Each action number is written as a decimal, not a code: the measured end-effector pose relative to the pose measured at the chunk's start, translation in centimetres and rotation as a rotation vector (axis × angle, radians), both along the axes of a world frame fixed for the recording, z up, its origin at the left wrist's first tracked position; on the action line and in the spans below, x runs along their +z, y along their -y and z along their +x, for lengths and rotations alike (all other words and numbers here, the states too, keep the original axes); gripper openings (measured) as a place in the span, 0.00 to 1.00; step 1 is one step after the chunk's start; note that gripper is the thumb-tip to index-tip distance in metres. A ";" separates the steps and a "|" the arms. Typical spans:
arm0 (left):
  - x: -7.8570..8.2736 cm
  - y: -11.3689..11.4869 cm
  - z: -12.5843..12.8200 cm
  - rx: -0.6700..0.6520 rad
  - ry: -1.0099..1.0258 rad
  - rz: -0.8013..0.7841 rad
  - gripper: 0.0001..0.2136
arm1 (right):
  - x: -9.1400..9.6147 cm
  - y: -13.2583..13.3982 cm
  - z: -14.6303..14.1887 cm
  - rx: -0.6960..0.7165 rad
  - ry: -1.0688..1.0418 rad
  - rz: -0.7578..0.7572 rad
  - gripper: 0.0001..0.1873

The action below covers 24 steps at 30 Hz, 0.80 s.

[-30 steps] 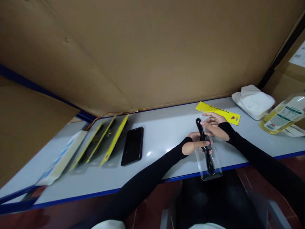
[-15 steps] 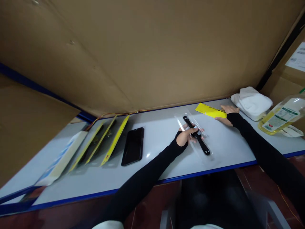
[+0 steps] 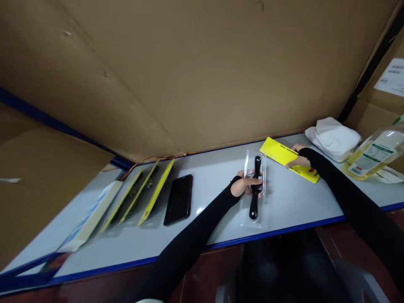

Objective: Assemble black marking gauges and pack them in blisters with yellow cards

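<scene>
Moved in half a second: clear plastic tray (image 3: 247, 214) and glossy black two-handled bar-shaped tool (image 3: 254, 198), turned from an 11-to-5 slant to nearly 12-to-6; yellow oblong printed card (image 3: 282, 155), swung with near end toward 4 o'clock.
Left hand (image 3: 244, 186): clamped round the tray's middle, with thumb over the tool and fingers underneath.
Right hand (image 3: 299, 160): closed across the card at 2 o'clock from the left hand, with thumb at the near long edge and fingers at the far one.
Tool's place: inside the tray, lifted off or resting on the pale grey tabletop (image 3: 293, 210), cannot tell which; well apart from the flat black phone (image 3: 178, 200) at 9 o'clock.
Tool's feel: probably stiff, slick and the heaviest piece; best gripped at its middle, near balance.
Tray's feel: likely light, thin, springy and slippery; better cradled from beneath than squeezed at the rim.
Card's feel: seemingly light and bendable; best held by the edges.
</scene>
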State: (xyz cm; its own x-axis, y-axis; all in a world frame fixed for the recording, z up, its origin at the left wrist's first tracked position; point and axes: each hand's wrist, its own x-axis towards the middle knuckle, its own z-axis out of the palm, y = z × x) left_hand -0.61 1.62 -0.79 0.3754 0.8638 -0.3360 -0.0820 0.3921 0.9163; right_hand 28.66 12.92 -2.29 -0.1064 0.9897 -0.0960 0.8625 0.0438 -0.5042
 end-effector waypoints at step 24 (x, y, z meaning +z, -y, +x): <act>0.8 -0.4 -2.4 -0.419 -0.127 -0.026 0.23 | 3.9 1.0 -1.1 0.009 -0.901 0.457 0.46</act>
State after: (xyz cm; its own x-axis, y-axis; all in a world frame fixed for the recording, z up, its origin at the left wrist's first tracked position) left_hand -3.00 1.97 0.01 0.6459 0.6362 -0.4220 0.2023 0.3904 0.8982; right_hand 27.54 11.88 1.60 0.0399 0.9102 0.4123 0.1670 0.4007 -0.9009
